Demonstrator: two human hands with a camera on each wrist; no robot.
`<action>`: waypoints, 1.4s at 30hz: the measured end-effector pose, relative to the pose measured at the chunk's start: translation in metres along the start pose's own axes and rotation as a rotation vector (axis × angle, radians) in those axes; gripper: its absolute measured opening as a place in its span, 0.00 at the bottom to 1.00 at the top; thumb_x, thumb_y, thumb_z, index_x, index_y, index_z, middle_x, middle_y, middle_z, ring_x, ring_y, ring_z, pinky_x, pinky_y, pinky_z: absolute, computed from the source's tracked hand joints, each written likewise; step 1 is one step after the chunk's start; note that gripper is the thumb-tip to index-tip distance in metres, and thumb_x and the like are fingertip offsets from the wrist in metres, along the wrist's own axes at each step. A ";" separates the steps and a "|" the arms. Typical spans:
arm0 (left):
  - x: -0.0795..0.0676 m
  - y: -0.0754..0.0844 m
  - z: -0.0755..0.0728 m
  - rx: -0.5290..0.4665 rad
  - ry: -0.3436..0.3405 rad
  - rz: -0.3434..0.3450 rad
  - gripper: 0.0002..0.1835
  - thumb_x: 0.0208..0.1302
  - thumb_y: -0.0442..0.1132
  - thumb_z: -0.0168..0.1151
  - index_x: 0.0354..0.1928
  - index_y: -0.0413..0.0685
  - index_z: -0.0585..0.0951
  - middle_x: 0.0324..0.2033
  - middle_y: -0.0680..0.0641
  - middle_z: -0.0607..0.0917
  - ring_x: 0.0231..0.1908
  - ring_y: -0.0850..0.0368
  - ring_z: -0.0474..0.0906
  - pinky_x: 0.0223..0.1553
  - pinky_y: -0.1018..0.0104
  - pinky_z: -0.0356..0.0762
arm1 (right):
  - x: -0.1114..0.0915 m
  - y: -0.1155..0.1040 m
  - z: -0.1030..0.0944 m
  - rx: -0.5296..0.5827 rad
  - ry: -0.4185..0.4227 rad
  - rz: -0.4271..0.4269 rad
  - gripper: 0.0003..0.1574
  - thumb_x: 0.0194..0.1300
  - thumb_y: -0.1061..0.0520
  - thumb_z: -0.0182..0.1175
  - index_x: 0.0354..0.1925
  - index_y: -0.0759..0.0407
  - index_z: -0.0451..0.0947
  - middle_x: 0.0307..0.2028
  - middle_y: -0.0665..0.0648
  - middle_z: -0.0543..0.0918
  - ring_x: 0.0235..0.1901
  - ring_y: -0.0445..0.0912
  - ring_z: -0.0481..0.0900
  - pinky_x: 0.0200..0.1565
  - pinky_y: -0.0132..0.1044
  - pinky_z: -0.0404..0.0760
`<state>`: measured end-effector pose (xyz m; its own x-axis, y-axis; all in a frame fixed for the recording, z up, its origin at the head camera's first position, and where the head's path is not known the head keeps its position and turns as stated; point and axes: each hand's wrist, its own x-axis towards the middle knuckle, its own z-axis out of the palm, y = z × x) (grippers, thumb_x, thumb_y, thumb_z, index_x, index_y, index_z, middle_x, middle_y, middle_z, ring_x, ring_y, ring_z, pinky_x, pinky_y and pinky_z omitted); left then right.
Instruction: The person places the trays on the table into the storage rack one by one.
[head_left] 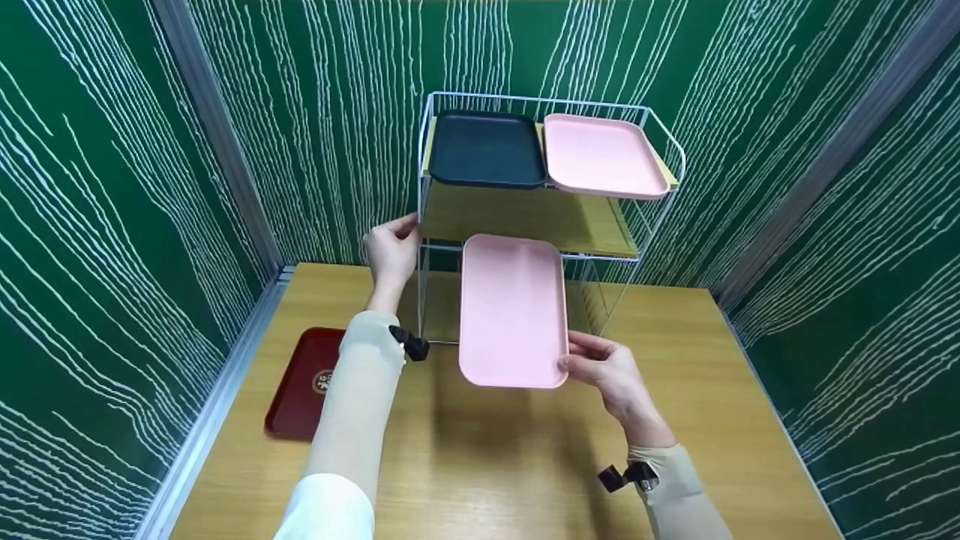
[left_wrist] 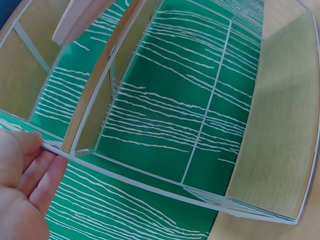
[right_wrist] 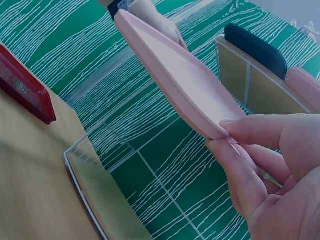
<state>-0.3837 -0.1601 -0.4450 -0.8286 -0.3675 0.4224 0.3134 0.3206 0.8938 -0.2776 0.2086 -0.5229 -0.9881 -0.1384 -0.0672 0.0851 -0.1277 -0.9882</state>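
My right hand (head_left: 611,375) pinches a pink rectangular tray (head_left: 513,311) near its lower right corner, thumb on top and fingers beneath. The tray hangs in the air in front of the white wire shelf rack (head_left: 600,256). With thumb and fingers, my left hand (left_wrist: 25,180) holds the rack's left upright (left_wrist: 130,179), close to the middle shelf board (left_wrist: 102,70). A dark tray (head_left: 487,148) and a second pink tray (head_left: 606,155) lie side by side on the top shelf, the dark one on the left.
A dark red tray (head_left: 296,386) with a gold emblem lies on the wooden table (head_left: 480,480), partly covered by my left forearm. Green walls (head_left: 337,135) with white streaks enclose the table at the back and both sides.
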 end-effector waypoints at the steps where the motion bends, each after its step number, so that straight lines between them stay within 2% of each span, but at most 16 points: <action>1: 0.001 0.000 0.000 0.001 0.002 0.000 0.11 0.76 0.33 0.67 0.55 0.45 0.90 0.49 0.45 0.92 0.48 0.54 0.89 0.52 0.62 0.87 | 0.001 -0.002 0.001 0.000 0.002 -0.003 0.35 0.61 0.76 0.70 0.66 0.79 0.75 0.44 0.61 0.90 0.42 0.47 0.90 0.48 0.41 0.90; 7: 0.002 0.002 0.000 -0.006 0.015 -0.004 0.11 0.75 0.34 0.68 0.55 0.44 0.91 0.48 0.44 0.93 0.46 0.53 0.89 0.50 0.58 0.87 | 0.009 -0.014 0.009 0.026 0.025 -0.023 0.36 0.63 0.75 0.70 0.68 0.79 0.73 0.43 0.58 0.90 0.41 0.46 0.90 0.47 0.39 0.90; 13: 0.001 0.004 0.001 -0.012 0.001 -0.008 0.12 0.76 0.35 0.67 0.56 0.43 0.90 0.50 0.45 0.92 0.48 0.53 0.89 0.52 0.59 0.87 | 0.018 -0.024 0.018 0.084 0.057 -0.009 0.36 0.64 0.76 0.68 0.69 0.80 0.72 0.41 0.56 0.90 0.39 0.46 0.90 0.48 0.39 0.89; 19: 0.002 0.004 0.001 -0.005 0.007 -0.003 0.11 0.75 0.34 0.67 0.55 0.43 0.90 0.50 0.44 0.92 0.49 0.52 0.89 0.53 0.59 0.87 | 0.032 -0.040 0.028 0.072 0.074 0.001 0.35 0.66 0.74 0.68 0.69 0.79 0.72 0.40 0.55 0.90 0.37 0.43 0.90 0.46 0.35 0.89; 25: 0.000 0.004 0.000 -0.013 0.002 -0.003 0.12 0.76 0.34 0.67 0.57 0.40 0.89 0.52 0.43 0.91 0.52 0.50 0.89 0.56 0.58 0.86 | 0.049 -0.056 0.039 0.038 0.092 0.015 0.34 0.67 0.68 0.71 0.69 0.76 0.74 0.45 0.57 0.90 0.41 0.44 0.90 0.49 0.35 0.88; 29: -0.001 0.003 0.000 -0.016 -0.002 -0.004 0.12 0.76 0.34 0.66 0.57 0.41 0.89 0.52 0.43 0.91 0.52 0.51 0.89 0.56 0.58 0.86 | 0.059 -0.065 0.047 0.048 0.124 0.013 0.33 0.69 0.67 0.69 0.68 0.77 0.74 0.40 0.56 0.91 0.40 0.42 0.90 0.50 0.33 0.87; 32: 0.000 0.002 0.001 -0.004 0.005 0.017 0.12 0.75 0.33 0.67 0.55 0.41 0.90 0.51 0.43 0.92 0.50 0.51 0.89 0.54 0.58 0.87 | 0.066 -0.069 0.053 0.092 0.154 -0.007 0.32 0.70 0.68 0.67 0.68 0.80 0.73 0.36 0.55 0.90 0.38 0.41 0.89 0.50 0.32 0.87; 37: 0.001 0.001 0.002 0.009 0.029 0.059 0.11 0.73 0.30 0.67 0.54 0.39 0.90 0.48 0.40 0.92 0.46 0.49 0.90 0.49 0.54 0.88 | 0.073 -0.070 0.062 0.174 0.173 -0.034 0.31 0.70 0.70 0.65 0.67 0.82 0.72 0.34 0.55 0.89 0.36 0.41 0.89 0.50 0.33 0.88; 42: -0.001 0.000 0.001 -0.012 0.022 0.049 0.12 0.74 0.31 0.66 0.55 0.39 0.90 0.49 0.39 0.92 0.47 0.49 0.90 0.51 0.55 0.88 | 0.074 -0.067 0.068 0.188 0.198 -0.046 0.30 0.69 0.69 0.68 0.65 0.80 0.75 0.34 0.55 0.90 0.35 0.41 0.89 0.50 0.33 0.87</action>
<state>-0.3838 -0.1587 -0.4452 -0.8018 -0.3707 0.4687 0.3589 0.3283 0.8737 -0.3477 0.1405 -0.4527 -0.9957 0.0642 -0.0664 0.0431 -0.3122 -0.9490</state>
